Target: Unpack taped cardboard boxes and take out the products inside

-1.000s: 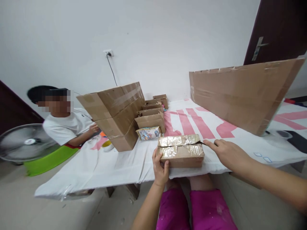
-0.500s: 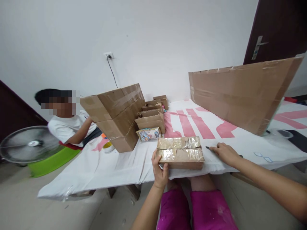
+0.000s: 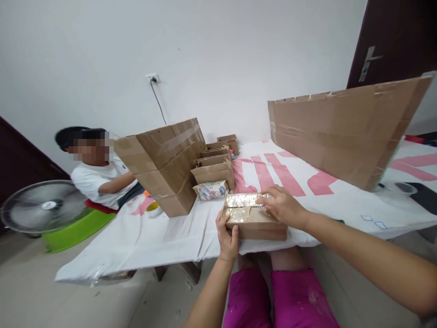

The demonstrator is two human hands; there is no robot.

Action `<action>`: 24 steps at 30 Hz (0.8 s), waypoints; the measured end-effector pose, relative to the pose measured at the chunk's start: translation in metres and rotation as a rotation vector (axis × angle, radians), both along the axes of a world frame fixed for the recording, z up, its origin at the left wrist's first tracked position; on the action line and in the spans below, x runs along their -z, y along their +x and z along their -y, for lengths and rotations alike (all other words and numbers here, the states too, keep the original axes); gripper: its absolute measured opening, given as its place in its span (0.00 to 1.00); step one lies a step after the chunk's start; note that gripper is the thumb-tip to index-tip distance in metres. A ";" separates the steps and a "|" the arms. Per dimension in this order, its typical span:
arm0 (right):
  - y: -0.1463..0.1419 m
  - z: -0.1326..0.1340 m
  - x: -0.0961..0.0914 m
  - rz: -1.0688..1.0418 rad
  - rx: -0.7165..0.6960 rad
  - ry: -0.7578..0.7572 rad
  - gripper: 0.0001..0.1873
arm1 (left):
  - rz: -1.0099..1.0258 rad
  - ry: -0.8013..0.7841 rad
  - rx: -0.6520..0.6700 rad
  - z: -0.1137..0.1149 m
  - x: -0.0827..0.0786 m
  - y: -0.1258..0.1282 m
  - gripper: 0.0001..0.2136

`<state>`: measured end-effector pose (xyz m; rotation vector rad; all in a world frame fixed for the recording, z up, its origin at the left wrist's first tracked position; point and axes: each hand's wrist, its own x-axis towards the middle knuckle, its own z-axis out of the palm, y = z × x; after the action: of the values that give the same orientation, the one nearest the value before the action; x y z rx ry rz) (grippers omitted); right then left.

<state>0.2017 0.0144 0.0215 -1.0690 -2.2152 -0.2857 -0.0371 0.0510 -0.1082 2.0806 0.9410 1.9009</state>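
A flat cardboard box [image 3: 251, 221] covered in shiny clear tape lies at the near edge of the white-covered table [image 3: 160, 237]. My left hand [image 3: 227, 237] grips its near left corner, fingers wrapped round the edge. My right hand [image 3: 282, 206] rests on the top of the box, fingers curled over the far taped flap. A thin dark tool [image 3: 337, 221] lies on the cloth to the right of the box, mostly hidden by my right forearm.
Two stacked large cartons [image 3: 167, 164] stand at the left, with a row of small cardboard boxes [image 3: 215, 164] and a printed packet [image 3: 210, 190] behind my box. A big cardboard sheet [image 3: 344, 130] stands at the right. Another person [image 3: 99, 175] sits at the left by a fan [image 3: 43, 207].
My right hand left the dark tool on the cloth and moved left onto the top of the taped box. My left hand kept its hold on the corner.
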 end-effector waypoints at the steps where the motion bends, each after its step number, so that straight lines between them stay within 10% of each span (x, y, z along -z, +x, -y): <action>1: -0.006 -0.003 -0.001 0.030 0.002 -0.020 0.15 | -0.007 0.000 -0.004 -0.001 0.000 -0.001 0.16; 24: 0.011 -0.004 -0.004 0.048 0.052 -0.188 0.13 | -0.078 -0.041 -0.031 -0.001 0.004 -0.010 0.16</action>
<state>0.2132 0.0187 0.0256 -1.2328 -2.2946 -0.1280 -0.0468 0.0523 -0.1117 2.1429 1.0265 1.8110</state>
